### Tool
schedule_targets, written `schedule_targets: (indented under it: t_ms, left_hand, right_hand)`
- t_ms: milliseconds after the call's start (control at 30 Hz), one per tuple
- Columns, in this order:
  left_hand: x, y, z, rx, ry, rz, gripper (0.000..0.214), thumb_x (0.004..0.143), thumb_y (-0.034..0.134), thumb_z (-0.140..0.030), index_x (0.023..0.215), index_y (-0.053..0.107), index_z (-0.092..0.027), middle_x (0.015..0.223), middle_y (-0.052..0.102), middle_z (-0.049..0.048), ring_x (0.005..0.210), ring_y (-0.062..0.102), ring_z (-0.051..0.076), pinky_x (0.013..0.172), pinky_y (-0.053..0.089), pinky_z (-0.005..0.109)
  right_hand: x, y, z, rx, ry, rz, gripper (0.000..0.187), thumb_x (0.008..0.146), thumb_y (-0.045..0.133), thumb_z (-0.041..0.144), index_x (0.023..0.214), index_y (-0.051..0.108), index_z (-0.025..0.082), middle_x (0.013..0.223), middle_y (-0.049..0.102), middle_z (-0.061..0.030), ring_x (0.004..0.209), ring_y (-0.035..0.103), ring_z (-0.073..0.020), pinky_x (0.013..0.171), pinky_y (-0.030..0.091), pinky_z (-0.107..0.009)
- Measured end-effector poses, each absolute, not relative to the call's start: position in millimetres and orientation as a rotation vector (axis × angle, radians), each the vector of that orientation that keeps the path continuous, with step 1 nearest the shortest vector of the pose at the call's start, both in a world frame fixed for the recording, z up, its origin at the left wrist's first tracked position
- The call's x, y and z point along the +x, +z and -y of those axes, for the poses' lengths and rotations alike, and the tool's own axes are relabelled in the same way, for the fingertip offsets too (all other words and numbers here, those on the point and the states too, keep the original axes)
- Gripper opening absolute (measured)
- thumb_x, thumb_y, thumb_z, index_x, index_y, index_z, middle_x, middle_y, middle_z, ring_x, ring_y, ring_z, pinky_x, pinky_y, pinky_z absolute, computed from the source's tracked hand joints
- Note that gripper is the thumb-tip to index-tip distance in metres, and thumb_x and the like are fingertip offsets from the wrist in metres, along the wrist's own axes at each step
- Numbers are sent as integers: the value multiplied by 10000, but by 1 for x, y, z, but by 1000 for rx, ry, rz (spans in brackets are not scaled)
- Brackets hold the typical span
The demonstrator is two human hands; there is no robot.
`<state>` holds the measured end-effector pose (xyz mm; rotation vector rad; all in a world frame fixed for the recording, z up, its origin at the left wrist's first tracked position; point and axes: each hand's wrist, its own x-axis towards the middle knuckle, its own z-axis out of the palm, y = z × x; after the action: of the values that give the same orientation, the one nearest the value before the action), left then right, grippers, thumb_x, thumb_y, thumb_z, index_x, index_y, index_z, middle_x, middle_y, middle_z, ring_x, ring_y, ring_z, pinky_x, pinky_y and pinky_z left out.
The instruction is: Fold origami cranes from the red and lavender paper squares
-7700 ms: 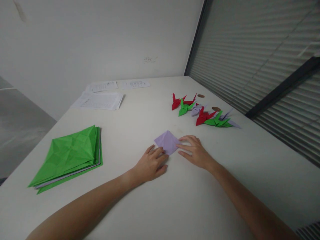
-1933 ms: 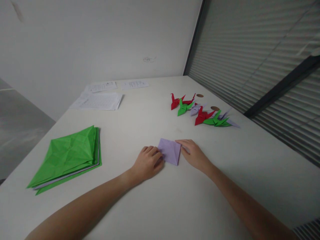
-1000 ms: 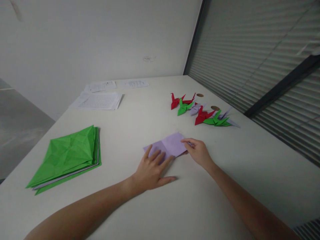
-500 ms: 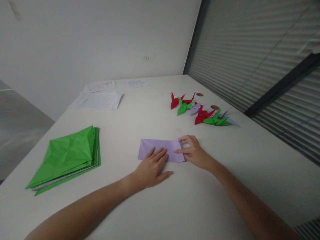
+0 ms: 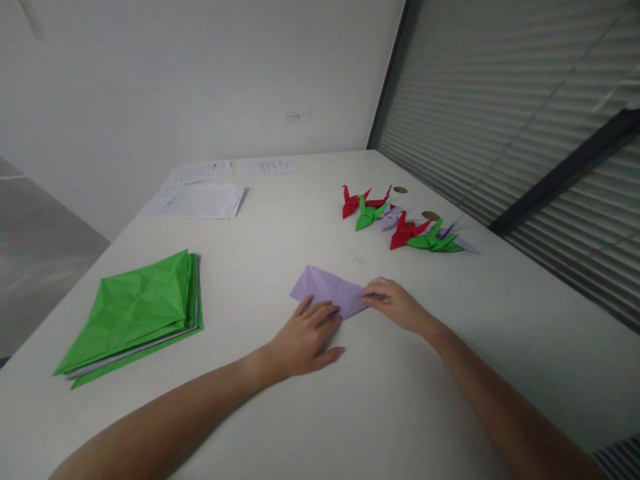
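A creased, folded sheet of purple origami paper [image 5: 327, 287] lies at an angle on the white table in front of me. My left hand [image 5: 313, 337] rests on its near edge, fingers stretched out and thumb apart. The right end of the paper is pinched between the thumb and fingers of my right hand [image 5: 387, 300], which hide that corner.
On the left lies a stack of creased green paper [image 5: 145, 300] with a purple sheet in it. Several folded paper cranes [image 5: 407, 230] in red, green and purple stand back right, near the window blinds [image 5: 500, 120]. Printed sheets [image 5: 200, 200] lie at the back left.
The purple paper has turned clockwise, its left end swinging away from me. My right hand's fingers have closed on the right end. The left hand has hardly moved.
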<state>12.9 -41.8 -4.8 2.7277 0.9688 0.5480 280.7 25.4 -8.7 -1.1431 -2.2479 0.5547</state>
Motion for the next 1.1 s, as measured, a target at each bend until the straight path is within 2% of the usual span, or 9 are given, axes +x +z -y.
schedule_targets:
  t_ms: [67, 500, 833, 1100]
  left_hand:
    - [13, -3, 41, 2719, 534, -948, 506, 906, 547, -451, 1320, 525, -161, 1340, 568, 160, 1301, 491, 286, 1145, 291, 540]
    - [13, -4, 41, 2704, 545, -865, 469, 893, 551, -386, 1295, 538, -143, 1301, 574, 155, 1269, 517, 267, 1155, 319, 488]
    - [13, -6, 40, 2701, 540, -860, 494, 873, 573, -391, 1284, 545, -118, 1299, 572, 156, 1248, 532, 270, 1155, 322, 489]
    - [12, -7, 40, 2721, 548, -869, 485, 880, 557, -381, 1279, 548, -105, 1290, 570, 171, 1234, 543, 274, 1157, 325, 490]
  right_hand:
    - [276, -16, -26, -1245, 499, 2159, 163, 872, 638, 333, 888, 759, 225, 798, 702, -53, 734, 658, -191, 710, 545, -347]
    - [257, -23, -26, -1516, 231, 2134, 162, 895, 579, 296, 843, 705, 208, 767, 714, -47, 740, 643, -208, 724, 455, -325]
    - [251, -15, -29, -1553, 264, 2163, 170, 914, 550, 319, 850, 666, 213, 829, 746, -40, 764, 673, -201, 744, 417, -309]
    - [248, -15, -29, -1649, 276, 2095, 173, 892, 577, 332, 832, 683, 210, 796, 746, -49, 719, 674, -204, 657, 414, -280]
